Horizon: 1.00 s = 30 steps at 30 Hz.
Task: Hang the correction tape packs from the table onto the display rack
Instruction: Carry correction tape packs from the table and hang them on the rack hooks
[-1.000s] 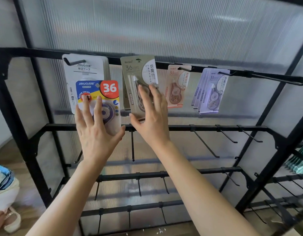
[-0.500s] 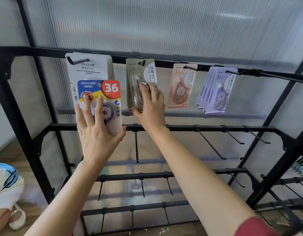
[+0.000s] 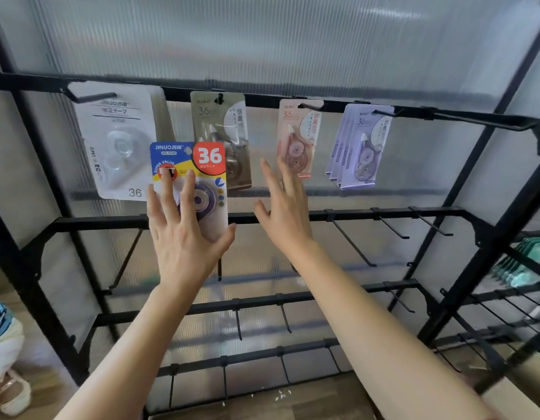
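Top rail (image 3: pixel 444 115) is carrying a white stack (image 3: pixel 117 140) (count unclear), one khaki pack (image 3: pixel 220 122), one pink pack (image 3: pixel 297 137) and about four lilac packs (image 3: pixel 361 144). Left hand (image 3: pixel 183 237) is gripping one blue-yellow pack (image 3: pixel 202 159) in front of the rack, unhung, fingers splayed. Right hand (image 3: pixel 285 216) is hovering released, touching nothing.

Released: khaki pack (image 3: pixel 220 137) hangs on hook (image 3: pixel 219 98); right hand (image 3: pixel 285 207) drawn back

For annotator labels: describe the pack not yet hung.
On the black display rack, pale hung packs line the top rail. Just below, the left hand holds a loose pack, the only blue-and-yellow one with a big red 36 corner.
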Each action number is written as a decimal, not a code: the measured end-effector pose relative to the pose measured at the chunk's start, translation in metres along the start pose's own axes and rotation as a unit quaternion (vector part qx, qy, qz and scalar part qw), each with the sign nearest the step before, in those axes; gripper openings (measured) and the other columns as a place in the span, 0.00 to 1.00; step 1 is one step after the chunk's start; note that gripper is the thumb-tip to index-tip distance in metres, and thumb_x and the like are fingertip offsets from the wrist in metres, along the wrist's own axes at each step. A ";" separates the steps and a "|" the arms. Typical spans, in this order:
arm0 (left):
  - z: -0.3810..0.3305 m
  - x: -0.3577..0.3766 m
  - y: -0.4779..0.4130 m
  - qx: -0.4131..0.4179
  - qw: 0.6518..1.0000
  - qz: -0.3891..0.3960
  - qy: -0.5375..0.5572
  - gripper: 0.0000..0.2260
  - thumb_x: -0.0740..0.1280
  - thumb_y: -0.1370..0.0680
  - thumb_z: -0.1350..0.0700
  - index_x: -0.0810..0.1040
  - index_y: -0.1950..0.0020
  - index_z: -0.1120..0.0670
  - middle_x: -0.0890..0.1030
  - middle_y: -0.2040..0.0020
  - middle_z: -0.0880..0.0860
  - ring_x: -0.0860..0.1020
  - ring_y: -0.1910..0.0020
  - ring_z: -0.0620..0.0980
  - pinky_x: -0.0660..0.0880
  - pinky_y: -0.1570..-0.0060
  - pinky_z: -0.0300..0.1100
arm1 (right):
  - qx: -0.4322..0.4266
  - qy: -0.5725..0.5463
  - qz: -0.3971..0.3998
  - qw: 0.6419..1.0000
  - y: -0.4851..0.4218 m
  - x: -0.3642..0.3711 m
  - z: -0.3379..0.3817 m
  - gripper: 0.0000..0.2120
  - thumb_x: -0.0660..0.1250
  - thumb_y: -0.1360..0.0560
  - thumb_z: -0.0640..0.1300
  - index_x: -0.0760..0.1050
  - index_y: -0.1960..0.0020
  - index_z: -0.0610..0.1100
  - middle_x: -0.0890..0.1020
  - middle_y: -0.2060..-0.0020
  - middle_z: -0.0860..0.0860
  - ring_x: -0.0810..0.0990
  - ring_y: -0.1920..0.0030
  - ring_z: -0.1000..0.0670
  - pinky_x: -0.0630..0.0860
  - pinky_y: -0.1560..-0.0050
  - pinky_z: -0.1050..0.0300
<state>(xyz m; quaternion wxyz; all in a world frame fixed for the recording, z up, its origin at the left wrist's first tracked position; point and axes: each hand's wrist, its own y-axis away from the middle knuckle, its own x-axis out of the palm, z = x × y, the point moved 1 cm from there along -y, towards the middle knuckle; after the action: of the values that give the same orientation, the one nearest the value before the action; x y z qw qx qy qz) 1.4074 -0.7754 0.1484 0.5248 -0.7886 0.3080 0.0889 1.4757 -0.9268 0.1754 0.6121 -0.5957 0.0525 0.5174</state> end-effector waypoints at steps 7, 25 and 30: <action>-0.084 0.048 0.019 0.054 0.996 0.045 0.050 0.42 0.68 0.32 0.42 0.57 0.23 0.56 0.53 0.23 0.63 0.51 0.25 0.68 0.52 0.28 0.58 | 0.082 0.048 -0.008 0.995 0.060 -0.060 -0.081 0.31 0.64 0.24 0.43 0.56 0.24 0.47 0.58 0.25 0.43 0.58 0.26 0.40 0.59 0.29 0.42; -0.328 0.160 0.042 0.109 0.988 0.038 0.103 0.41 0.73 0.31 0.44 0.60 0.25 0.59 0.54 0.24 0.65 0.55 0.25 0.67 0.52 0.27 0.57 | 0.158 0.093 0.000 0.983 0.124 -0.203 -0.299 0.30 0.63 0.22 0.46 0.54 0.23 0.48 0.56 0.24 0.45 0.54 0.25 0.42 0.56 0.28 0.44; -0.377 0.174 0.038 0.114 0.988 0.031 0.103 0.41 0.72 0.31 0.43 0.59 0.24 0.58 0.54 0.24 0.63 0.55 0.25 0.66 0.50 0.27 0.52 | 0.144 0.096 0.007 0.985 0.126 -0.216 -0.331 0.31 0.64 0.23 0.47 0.55 0.23 0.50 0.57 0.24 0.46 0.55 0.25 0.43 0.55 0.28 0.44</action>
<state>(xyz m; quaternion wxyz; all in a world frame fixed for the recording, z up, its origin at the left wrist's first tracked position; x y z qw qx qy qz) 1.4546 -1.1855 0.2021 0.5741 -0.7186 0.3923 -0.0122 1.4716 -1.3405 0.1435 0.6803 -0.5477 0.1893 0.4487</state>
